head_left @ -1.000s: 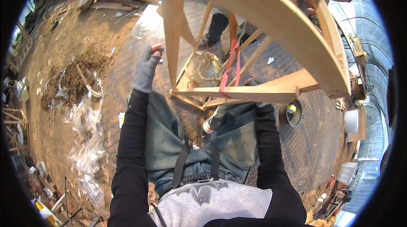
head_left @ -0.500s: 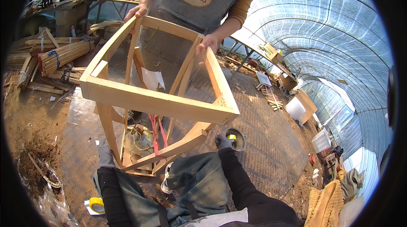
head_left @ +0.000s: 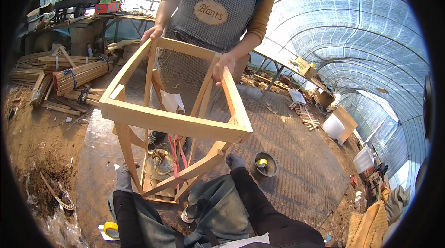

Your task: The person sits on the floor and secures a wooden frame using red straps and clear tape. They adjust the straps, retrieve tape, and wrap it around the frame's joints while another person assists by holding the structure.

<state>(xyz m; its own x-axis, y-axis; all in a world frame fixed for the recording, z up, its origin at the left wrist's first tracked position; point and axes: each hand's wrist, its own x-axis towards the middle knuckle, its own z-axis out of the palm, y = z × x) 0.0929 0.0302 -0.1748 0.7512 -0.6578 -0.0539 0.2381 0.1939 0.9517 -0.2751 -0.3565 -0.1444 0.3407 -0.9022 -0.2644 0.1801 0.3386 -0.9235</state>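
A bare wooden frame (head_left: 176, 122) with slanting legs stands tilted in front of me, its square top towards the far side. My left hand (head_left: 123, 178), in a grey glove, is closed around its lower left leg, most of the fingers hidden behind the wood. My right hand (head_left: 235, 160), also gloved in grey, is closed beside the end of the curved lower brace (head_left: 204, 164); nothing shows in it, and I cannot tell whether it touches the wood. Pink ribbon (head_left: 176, 153) hangs at the brace. Another person's hands (head_left: 224, 68) grip the top rails.
Right of my right hand stands a dark bucket (head_left: 273, 170) with a yellow tape roll (head_left: 262, 163) inside. Another yellow tape roll (head_left: 111, 230) lies by my left sleeve. Bundled wood strips (head_left: 81, 77) are piled at the far left. A brown board (head_left: 296, 127) covers the ground.
My right hand has moved left, away from the bucket and towards the brace. The top of the frame has shifted slightly lower in view, while the other person keeps hold of it.
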